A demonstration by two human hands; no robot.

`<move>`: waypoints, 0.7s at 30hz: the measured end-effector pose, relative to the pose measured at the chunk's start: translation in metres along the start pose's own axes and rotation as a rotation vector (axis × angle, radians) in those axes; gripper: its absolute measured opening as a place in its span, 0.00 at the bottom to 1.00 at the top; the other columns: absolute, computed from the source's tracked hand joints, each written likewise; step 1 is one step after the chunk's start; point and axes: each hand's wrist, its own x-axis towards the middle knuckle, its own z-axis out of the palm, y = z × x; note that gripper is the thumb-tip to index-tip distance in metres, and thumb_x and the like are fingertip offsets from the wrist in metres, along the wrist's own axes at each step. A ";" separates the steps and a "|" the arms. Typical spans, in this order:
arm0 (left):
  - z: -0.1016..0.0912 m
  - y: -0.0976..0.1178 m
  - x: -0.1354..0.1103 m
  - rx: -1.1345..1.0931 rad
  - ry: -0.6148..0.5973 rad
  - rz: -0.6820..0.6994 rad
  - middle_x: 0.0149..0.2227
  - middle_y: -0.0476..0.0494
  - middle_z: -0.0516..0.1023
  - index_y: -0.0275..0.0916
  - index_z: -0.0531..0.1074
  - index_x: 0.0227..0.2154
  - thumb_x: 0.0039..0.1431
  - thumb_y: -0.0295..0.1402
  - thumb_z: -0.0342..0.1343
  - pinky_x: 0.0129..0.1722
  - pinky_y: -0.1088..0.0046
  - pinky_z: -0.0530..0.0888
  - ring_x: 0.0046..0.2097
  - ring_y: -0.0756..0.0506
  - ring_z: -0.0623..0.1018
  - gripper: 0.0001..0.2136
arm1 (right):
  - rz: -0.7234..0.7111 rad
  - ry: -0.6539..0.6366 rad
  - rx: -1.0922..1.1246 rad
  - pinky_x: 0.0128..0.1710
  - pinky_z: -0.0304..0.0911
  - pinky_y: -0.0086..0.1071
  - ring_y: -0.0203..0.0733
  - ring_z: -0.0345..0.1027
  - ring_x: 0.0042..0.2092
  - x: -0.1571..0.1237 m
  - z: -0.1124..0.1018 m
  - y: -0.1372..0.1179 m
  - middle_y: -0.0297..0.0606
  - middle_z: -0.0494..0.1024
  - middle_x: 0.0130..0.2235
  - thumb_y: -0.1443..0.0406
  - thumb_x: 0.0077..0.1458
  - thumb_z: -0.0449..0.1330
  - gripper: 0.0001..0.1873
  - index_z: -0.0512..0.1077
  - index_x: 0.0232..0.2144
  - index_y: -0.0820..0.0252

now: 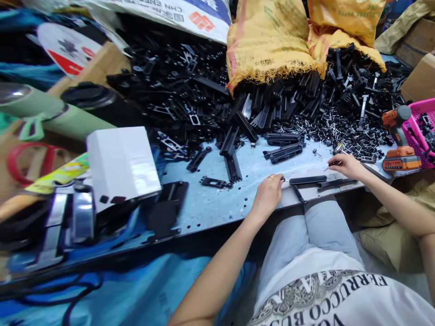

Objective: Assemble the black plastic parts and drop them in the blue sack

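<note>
My left hand (268, 195) is closed in a pinch at the table's front edge. Between its fingertips is a small black-headed screw (283, 179), its metal shank pointing at the end of a jointed black bracket (307, 180). That bracket lies by the edge with one arm angled toward my lap. My right hand (347, 166) hovers beyond the bracket's right end, thumb and forefinger pinched on a small thin piece that looks like a screw (328, 168). Another black bar (335, 184) rests below that hand. A few loose screws (316, 153) lie just left of my right fingers.
Black brackets (190, 90) heap across the back, beside a pile of screws (340, 129) and yellow woven sacks (268, 36). An orange cordless drill (401, 160) stands right, before a pink basket (421, 108). On the left are a white box (124, 163) and red-handled scissors (30, 151).
</note>
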 end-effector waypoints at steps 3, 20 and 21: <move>-0.007 0.009 0.004 0.029 -0.020 0.021 0.39 0.38 0.75 0.34 0.69 0.43 0.62 0.26 0.44 0.42 0.67 0.70 0.41 0.42 0.75 0.11 | 0.036 -0.105 -0.005 0.36 0.65 0.29 0.37 0.70 0.32 -0.006 0.005 -0.010 0.37 0.78 0.32 0.65 0.49 0.61 0.07 0.76 0.33 0.61; -0.009 0.045 0.015 0.193 -0.192 0.028 0.40 0.34 0.74 0.29 0.71 0.43 0.59 0.21 0.44 0.44 0.68 0.69 0.45 0.41 0.74 0.13 | -0.088 -0.379 -0.710 0.39 0.62 0.31 0.45 0.72 0.39 -0.004 0.023 -0.044 0.45 0.78 0.37 0.68 0.55 0.57 0.09 0.76 0.36 0.62; -0.008 0.042 0.011 0.140 -0.161 -0.031 0.41 0.35 0.75 0.30 0.69 0.45 0.61 0.25 0.45 0.44 0.69 0.69 0.45 0.42 0.74 0.13 | -0.116 -0.345 -0.681 0.41 0.62 0.33 0.46 0.72 0.41 -0.005 0.026 -0.044 0.45 0.78 0.39 0.65 0.55 0.58 0.11 0.75 0.40 0.61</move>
